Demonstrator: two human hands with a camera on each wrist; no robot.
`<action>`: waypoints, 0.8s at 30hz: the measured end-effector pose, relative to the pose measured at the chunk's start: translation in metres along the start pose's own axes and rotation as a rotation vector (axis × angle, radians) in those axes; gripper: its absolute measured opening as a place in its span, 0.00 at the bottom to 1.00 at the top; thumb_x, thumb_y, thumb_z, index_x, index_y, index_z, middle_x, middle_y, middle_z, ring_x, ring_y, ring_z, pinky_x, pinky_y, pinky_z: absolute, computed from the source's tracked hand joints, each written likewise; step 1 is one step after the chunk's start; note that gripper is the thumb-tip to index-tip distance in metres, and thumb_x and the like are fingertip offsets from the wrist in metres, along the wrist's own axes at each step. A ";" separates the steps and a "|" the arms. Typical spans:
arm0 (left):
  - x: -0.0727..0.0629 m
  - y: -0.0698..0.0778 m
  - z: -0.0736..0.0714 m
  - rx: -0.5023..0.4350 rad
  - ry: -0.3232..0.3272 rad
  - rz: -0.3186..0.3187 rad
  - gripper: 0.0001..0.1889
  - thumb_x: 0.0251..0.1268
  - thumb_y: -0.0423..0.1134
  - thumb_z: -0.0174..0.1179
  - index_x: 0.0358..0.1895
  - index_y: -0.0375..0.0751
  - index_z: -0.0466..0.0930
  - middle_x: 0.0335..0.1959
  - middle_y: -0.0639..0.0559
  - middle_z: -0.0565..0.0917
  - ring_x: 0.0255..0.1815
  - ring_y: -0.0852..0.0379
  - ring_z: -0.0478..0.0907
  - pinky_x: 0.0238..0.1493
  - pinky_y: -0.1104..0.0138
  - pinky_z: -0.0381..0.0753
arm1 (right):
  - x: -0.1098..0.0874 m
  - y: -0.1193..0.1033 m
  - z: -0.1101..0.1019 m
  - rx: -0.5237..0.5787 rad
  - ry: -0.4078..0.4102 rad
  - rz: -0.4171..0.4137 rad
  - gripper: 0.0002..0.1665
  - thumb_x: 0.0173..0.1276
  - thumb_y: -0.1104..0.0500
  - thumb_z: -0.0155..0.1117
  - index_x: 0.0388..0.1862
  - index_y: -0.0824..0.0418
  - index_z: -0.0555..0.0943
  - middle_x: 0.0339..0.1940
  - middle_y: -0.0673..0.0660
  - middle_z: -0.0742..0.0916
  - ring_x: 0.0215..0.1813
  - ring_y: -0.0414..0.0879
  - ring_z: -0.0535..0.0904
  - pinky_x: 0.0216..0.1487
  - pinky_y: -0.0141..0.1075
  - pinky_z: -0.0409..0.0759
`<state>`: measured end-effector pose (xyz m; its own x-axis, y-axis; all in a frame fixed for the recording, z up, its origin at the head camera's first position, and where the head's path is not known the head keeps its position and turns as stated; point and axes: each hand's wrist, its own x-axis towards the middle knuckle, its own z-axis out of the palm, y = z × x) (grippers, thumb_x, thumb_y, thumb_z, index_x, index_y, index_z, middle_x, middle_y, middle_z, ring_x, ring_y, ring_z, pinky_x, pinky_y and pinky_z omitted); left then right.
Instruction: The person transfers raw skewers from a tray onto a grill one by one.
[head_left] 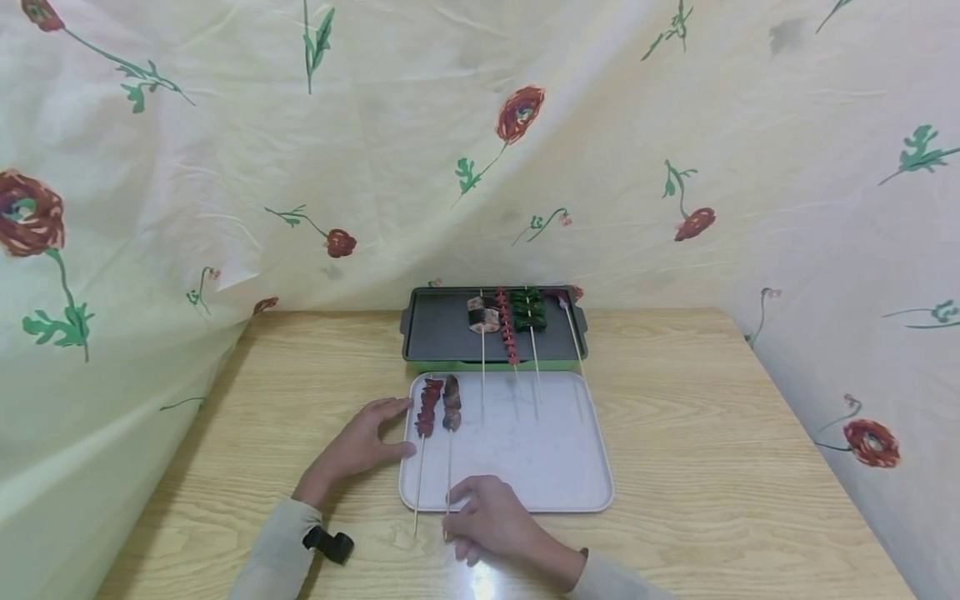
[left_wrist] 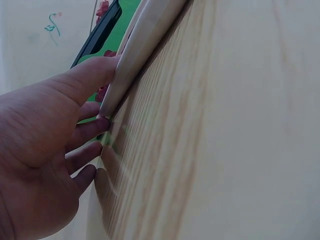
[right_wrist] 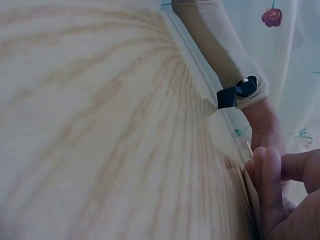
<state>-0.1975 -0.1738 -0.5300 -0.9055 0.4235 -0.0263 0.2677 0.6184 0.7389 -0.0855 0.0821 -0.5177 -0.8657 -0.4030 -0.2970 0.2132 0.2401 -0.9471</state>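
Observation:
A white tray [head_left: 532, 467] holds two skewers on its left side. The outer one is a red meat skewer [head_left: 427, 407]; beside it lies a brown skewer [head_left: 452, 404] with darker, chunky pieces. Both sticks extend past the tray's near edge. My right hand [head_left: 491, 518] pinches the lower stick of the brown skewer between thumb and fingers. At the tray's left rim my left hand [head_left: 363, 442] rests with fingers spread and relaxed, fingertips and thumb touching the edge. In the left wrist view, the thumb of this left hand [left_wrist: 45, 135] lies against the rim.
Behind the tray stands a dark grill plate [head_left: 442, 325] with a green base. On it are a black-and-pale chunky skewer [head_left: 483, 315], a thin red skewer [head_left: 506, 325], a green leafy skewer [head_left: 528, 308] and a purplish one [head_left: 561, 298]. Their sticks overhang the tray. A floral cloth [head_left: 420, 167] hangs behind.

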 end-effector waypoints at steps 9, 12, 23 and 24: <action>-0.001 0.001 -0.001 -0.002 -0.002 -0.014 0.42 0.59 0.51 0.75 0.76 0.45 0.68 0.76 0.40 0.68 0.79 0.37 0.59 0.79 0.43 0.58 | -0.003 -0.001 -0.002 0.047 0.019 -0.007 0.16 0.63 0.67 0.68 0.49 0.70 0.78 0.25 0.60 0.88 0.17 0.43 0.81 0.19 0.38 0.86; -0.001 0.001 -0.001 -0.001 -0.003 -0.020 0.42 0.59 0.51 0.75 0.76 0.45 0.68 0.76 0.41 0.68 0.79 0.38 0.59 0.79 0.43 0.58 | -0.004 -0.001 -0.004 0.043 0.026 -0.016 0.16 0.63 0.67 0.69 0.49 0.70 0.78 0.24 0.58 0.87 0.18 0.43 0.82 0.19 0.38 0.86; -0.001 0.001 0.000 -0.001 -0.003 -0.015 0.42 0.59 0.50 0.75 0.76 0.44 0.68 0.76 0.41 0.68 0.79 0.37 0.59 0.79 0.43 0.58 | -0.014 -0.002 -0.011 0.038 0.021 -0.047 0.17 0.64 0.68 0.67 0.50 0.73 0.78 0.25 0.58 0.88 0.22 0.44 0.83 0.20 0.36 0.86; -0.001 0.001 0.000 -0.003 -0.004 -0.010 0.42 0.60 0.50 0.74 0.76 0.43 0.67 0.76 0.40 0.68 0.79 0.36 0.59 0.79 0.42 0.58 | -0.016 -0.002 -0.011 0.044 0.022 -0.046 0.17 0.64 0.68 0.67 0.51 0.74 0.78 0.25 0.58 0.88 0.23 0.45 0.83 0.20 0.35 0.86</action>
<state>-0.1965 -0.1736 -0.5290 -0.9069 0.4197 -0.0364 0.2576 0.6210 0.7403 -0.0776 0.0977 -0.5098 -0.8848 -0.3931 -0.2503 0.1919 0.1823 -0.9643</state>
